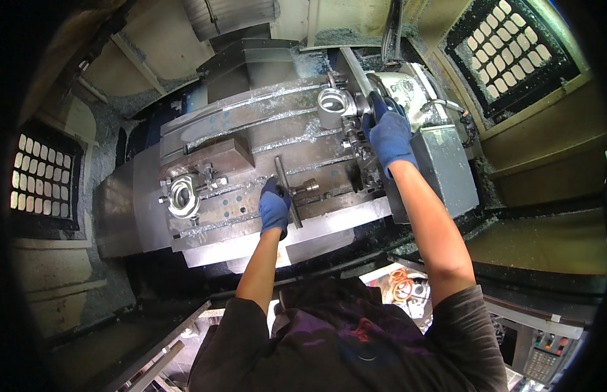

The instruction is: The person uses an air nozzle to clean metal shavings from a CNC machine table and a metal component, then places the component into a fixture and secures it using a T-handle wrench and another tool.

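My left hand (275, 208), in a blue glove, is closed around the long bar of a T-handle socket wrench (308, 186). The wrench lies low over the slotted metal machine table (271, 139), its socket end pointing right. Farther right, my gloved right hand (391, 136) reaches in at the metal fixture. Its thumb and fingers bend around a part beside a ring-shaped metal workpiece (333, 108); the glove hides most of what they grip. Bolts and clamps (356, 138) sit just left of and below that hand.
Another ring-shaped workpiece (184, 197) is clamped at the table's left, beside an angled metal block (209, 157). A grey housing (445, 171) stands right of my right forearm. Metal chips lie in the table slots. Grated windows (509, 49) flank the enclosure. A control panel (545, 356) is at lower right.
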The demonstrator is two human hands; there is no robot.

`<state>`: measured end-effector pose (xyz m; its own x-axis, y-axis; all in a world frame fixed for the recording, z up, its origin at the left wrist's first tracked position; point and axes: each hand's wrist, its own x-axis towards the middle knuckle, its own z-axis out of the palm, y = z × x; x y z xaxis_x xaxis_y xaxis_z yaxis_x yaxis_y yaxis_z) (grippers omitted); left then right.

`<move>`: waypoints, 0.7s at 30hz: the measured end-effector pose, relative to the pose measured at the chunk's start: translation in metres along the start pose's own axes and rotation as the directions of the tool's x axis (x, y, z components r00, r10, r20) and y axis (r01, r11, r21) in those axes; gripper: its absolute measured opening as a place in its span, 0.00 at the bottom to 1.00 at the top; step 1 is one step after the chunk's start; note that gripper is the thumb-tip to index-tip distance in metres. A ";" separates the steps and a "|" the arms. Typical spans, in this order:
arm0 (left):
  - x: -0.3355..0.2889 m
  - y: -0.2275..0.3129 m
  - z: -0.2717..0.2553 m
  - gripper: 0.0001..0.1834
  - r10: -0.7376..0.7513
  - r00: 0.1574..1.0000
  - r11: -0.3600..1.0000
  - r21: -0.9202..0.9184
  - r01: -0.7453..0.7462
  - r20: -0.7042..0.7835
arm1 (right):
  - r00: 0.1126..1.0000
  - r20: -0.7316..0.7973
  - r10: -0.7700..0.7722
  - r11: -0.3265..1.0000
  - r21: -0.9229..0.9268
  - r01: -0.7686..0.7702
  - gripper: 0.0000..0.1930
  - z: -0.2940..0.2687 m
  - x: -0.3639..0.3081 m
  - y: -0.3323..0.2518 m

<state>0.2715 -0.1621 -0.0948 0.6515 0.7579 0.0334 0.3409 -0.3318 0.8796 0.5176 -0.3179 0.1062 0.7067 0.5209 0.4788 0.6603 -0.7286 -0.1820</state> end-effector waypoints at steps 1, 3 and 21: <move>0.003 0.013 0.003 0.22 0.050 0.998 0.995 -0.090 -0.047 0.026 | 0.999 -0.007 -0.033 0.999 -0.007 0.033 0.27 0.003 -0.001 0.002; 0.014 0.052 0.023 0.21 0.165 0.984 0.950 -0.280 -0.140 0.068 | 0.995 -0.026 -0.094 0.995 -0.035 0.093 0.29 0.012 0.000 0.011; 0.072 0.147 0.084 0.28 -0.068 0.759 0.706 -0.506 0.495 0.648 | 0.989 0.144 -0.012 0.999 -0.037 0.018 0.28 0.002 0.005 0.003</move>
<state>0.4252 -0.2033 -0.0029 0.9103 0.2334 -0.3418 0.2206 0.4252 0.8778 0.5240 -0.3164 0.1065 0.7278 0.5885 0.3521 0.6630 -0.7350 -0.1418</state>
